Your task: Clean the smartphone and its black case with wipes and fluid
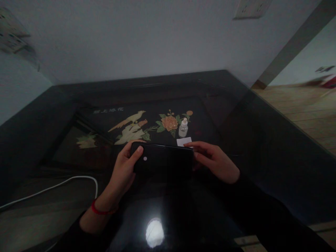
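Observation:
A black smartphone is held sideways over the dark table. Its screen is dark except for a small round fingerprint mark near the left end. My left hand grips that left end, thumb on the front face and fingers behind. At the right end, my right hand holds the phone's edge with bent fingers, the index finger along the top corner. Just beyond the phone lies a small white card, partly covered by the right fingertips and the phone. A small clear dropper bottle with a pale cap stands upright behind the card.
The glossy black table has an inlaid bird and flower picture and reflects a bright lamp. A white cable runs in from the left. Wall sockets are at upper right and upper left. Wooden floor shows at the right.

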